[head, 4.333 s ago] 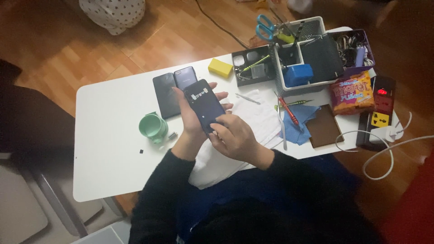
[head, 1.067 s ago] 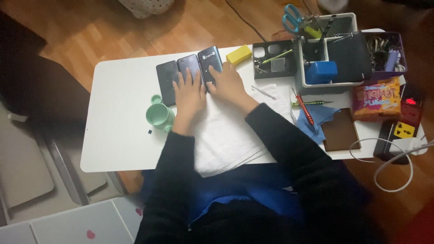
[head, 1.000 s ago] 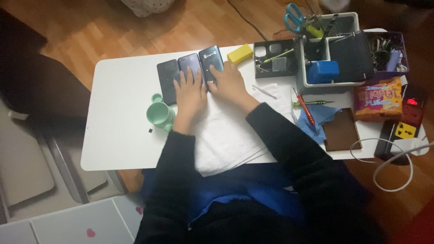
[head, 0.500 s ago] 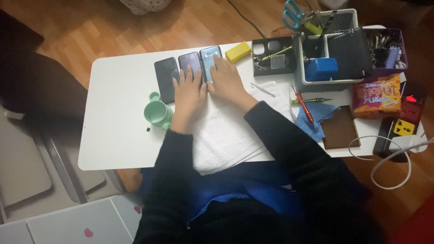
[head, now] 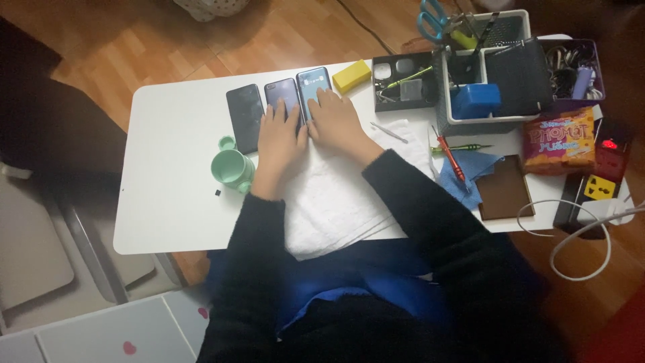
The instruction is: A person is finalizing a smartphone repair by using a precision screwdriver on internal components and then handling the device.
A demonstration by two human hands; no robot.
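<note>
The left hand lies flat, fingers spread, on the middle phone, gripping nothing. Just beside it, the right hand rests open on the blue phone; a black phone lies just left of the left hand.

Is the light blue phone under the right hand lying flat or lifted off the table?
Flat: the light blue phone lies on the table beside two others.

Single view — a head-worn camera looking almost straight down from well above the white table, the person's dark sleeves entering from the bottom edge. The whole tabletop fits in frame, with wooden floor beyond its far edge at the top. Both hands lie near centre — left hand, right hand. No second view shares the scene.
</note>
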